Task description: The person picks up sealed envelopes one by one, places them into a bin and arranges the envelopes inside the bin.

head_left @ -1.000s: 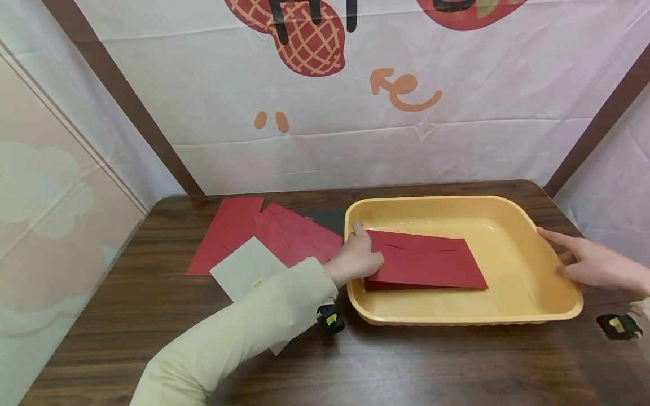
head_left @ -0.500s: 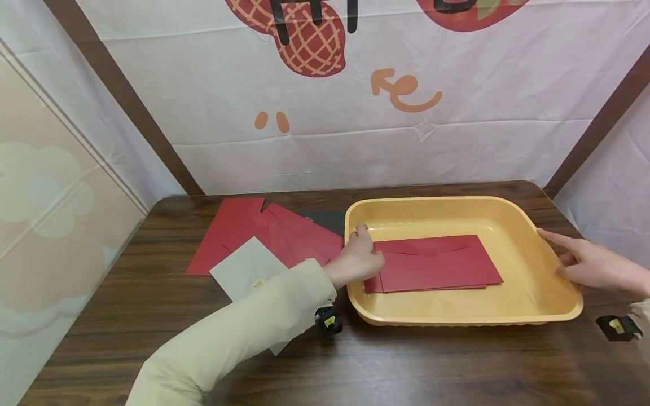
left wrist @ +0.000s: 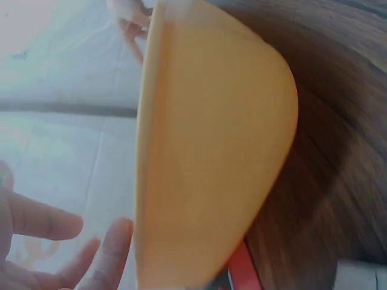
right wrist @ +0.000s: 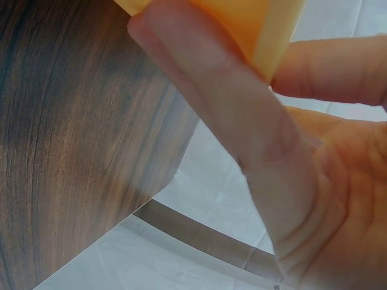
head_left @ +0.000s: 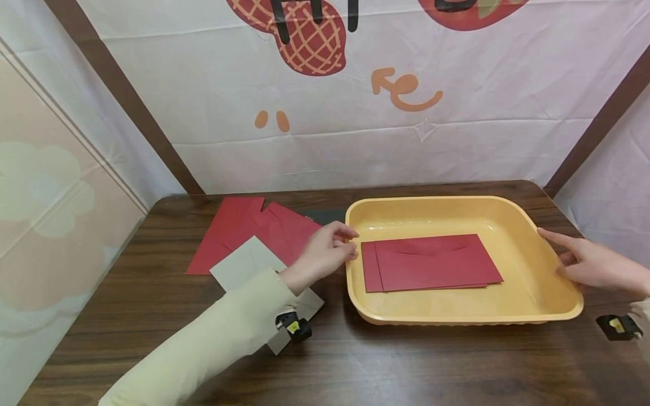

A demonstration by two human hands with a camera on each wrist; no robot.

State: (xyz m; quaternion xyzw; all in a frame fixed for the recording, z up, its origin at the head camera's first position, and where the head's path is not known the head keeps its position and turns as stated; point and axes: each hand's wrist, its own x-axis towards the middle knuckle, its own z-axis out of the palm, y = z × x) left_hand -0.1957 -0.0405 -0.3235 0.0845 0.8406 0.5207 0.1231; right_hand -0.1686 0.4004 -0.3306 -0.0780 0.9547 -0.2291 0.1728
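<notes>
A yellow plastic tray point(head_left: 538, 282) holds red envelopes point(head_left: 431, 262), stacked flat and slightly offset, towards its left side. My left hand point(head_left: 325, 251) is at the tray's left rim, fingers loosely bent with nothing between them. In the left wrist view, its fingertips point(left wrist: 118, 232) come right up to the rim. My right hand point(head_left: 596, 262) grips the tray's right rim, with fingers on both sides of the edge in the right wrist view. Left of the tray lie more red envelopes point(head_left: 228, 231), partly under a pale grey envelope point(head_left: 244, 262).
A dark envelope point(head_left: 325, 216) shows behind the red ones, close to the tray's back left corner. The dark wooden table point(head_left: 406, 361) ends at a printed white cloth point(head_left: 355, 152) behind it.
My left hand has let go of a red envelope, which now lies flat on the stack further right, and has drawn back left to the rim. My right hand has stayed put.
</notes>
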